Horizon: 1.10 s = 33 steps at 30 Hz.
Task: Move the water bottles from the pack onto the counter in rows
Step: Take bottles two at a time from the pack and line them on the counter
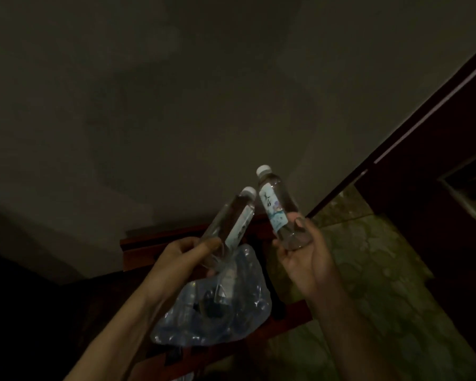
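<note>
Dim light covers the whole scene: a plain grey wall fills the far field, a dark wooden frame (pixel 423 116) runs diagonally along the right, and a mottled greenish floor (pixel 368 270) lies below it on the right. You hold one water bottle in each hand, both lifted clear of the pack. Your left hand (pixel 187 259) has its fingers curled round the lower body of the left bottle (pixel 231 224), whose long axis tilts up and to the right, white cap at the far end. Your right hand (pixel 302 254) wraps the base of the right bottle (pixel 278 207), thumb across the near side; this bottle leans slightly left, cap also far and uppermost. The two caps stand close together but apart. The plastic pack (pixel 217 303), torn open and crumpled, lies directly beneath the left hand on a reddish-brown wooden piece of furniture (pixel 138 243); whether bottles remain inside cannot be told in this light. No counter and no row of placed bottles can be identified in view, so progress cannot be judged. Judgement: the carry is in hand. The governing relation is that both bottles extend away from your palms, base nearest you, so each must be brought upright over its base before setting down. Neither hand is evidently nearer any placing surface. Risk: the raised caps may knock together.
</note>
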Available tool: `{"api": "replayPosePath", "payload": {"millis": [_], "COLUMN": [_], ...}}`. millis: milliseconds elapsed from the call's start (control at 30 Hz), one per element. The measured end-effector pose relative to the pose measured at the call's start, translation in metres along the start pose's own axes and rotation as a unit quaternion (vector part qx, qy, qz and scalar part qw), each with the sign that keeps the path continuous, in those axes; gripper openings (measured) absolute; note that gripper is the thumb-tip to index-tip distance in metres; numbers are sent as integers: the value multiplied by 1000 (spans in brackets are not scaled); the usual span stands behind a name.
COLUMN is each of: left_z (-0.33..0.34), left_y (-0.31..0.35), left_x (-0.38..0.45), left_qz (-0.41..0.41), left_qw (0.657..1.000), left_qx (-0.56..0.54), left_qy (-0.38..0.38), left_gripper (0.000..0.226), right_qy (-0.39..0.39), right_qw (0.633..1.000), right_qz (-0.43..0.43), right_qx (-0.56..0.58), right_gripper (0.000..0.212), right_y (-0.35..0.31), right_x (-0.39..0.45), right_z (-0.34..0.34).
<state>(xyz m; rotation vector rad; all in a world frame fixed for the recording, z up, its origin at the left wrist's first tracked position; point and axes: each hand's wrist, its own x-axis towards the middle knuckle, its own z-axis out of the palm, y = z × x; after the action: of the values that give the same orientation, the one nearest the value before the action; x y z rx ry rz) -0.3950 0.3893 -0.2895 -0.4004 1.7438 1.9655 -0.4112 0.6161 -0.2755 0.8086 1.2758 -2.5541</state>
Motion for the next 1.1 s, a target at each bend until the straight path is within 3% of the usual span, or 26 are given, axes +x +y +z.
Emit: {"api": "replayPosePath", "payload": {"millis": [167,367,500,633,933,1000,1100], "left_z": [12,26,35,33,-8,-26,-64], "left_y": [23,31,25,20,26,28,31], "left_x": [-38,-98,-148,-188,-257,-272,-295], "left_qz": [92,177,208,235,322,338,347], "left_qw": [993,980,972,970,945,937,931], "left_qx": [-6,36,72,56,19,27,37], "left_qy": [-71,-86,-79,-23,60,80,104], "left_gripper": [22,43,55,57,44,43,42], "right_qy": [-115,-210,-196,-208,-324,-326,-330], "right_qw": [990,962,962,955,876,866,853], "right_qz": [-81,-144,-154,-170,-279,-295,-315], "right_qx": [-29,-100,-108,-127,-223,-238,-254], "right_gripper": [56,60,61,90,31,30,49], "right_y": [-10,-4,9,35,56,66,90], "right_x": [-49,-101,-142,-175,-234,-242,-252], "right_z": [10,12,18,35,86,102,133]}}
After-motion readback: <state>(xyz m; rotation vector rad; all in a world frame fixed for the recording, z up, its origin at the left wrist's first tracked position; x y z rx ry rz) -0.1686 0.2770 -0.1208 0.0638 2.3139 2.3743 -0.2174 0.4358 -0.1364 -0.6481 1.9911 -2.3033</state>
